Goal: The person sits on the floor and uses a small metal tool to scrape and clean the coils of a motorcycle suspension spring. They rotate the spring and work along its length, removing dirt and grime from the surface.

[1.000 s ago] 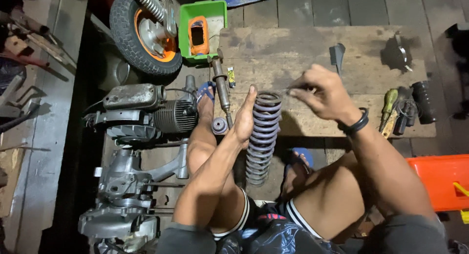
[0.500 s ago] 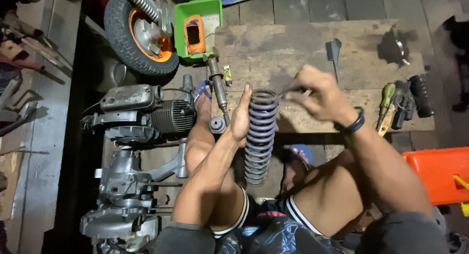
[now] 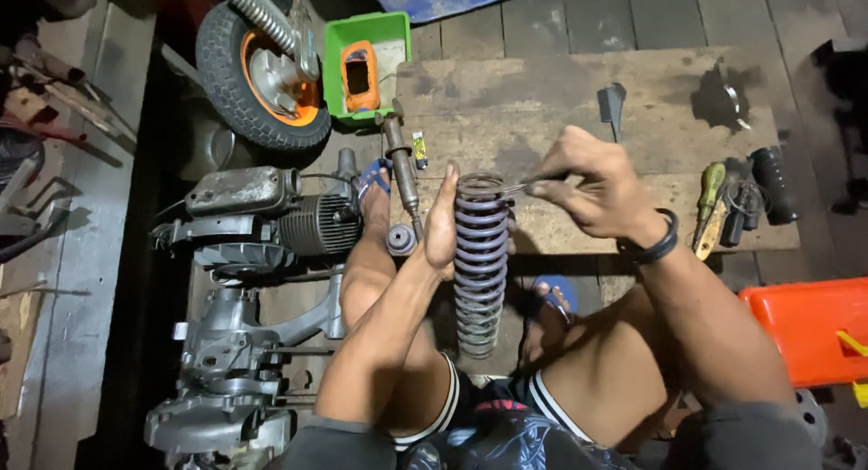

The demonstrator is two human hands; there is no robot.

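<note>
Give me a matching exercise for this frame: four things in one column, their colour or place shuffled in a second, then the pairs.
Things:
1. coil spring
2. plastic bin
3. small wheel
4. screwdriver

Descriptions:
A. green, at the board's top left corner
B. purple, upright against the left hand
C. lying at the board's right end
D. orange rim, black tyre

Pairs: 1-B, 2-A, 3-D, 4-C

A person sits over a purple coil spring (image 3: 479, 262) standing upright between the knees. The left hand (image 3: 443, 221) presses flat against its upper coils; the right hand (image 3: 592, 185) pinches a thin metal tool (image 3: 533, 184) at the spring's top. A shock absorber rod (image 3: 402, 172) lies just left, beside an engine (image 3: 271, 221), a wheel (image 3: 262, 68) and a green box (image 3: 384, 32); screwdrivers (image 3: 710, 208) lie right on the wooden board (image 3: 542, 90)
</note>
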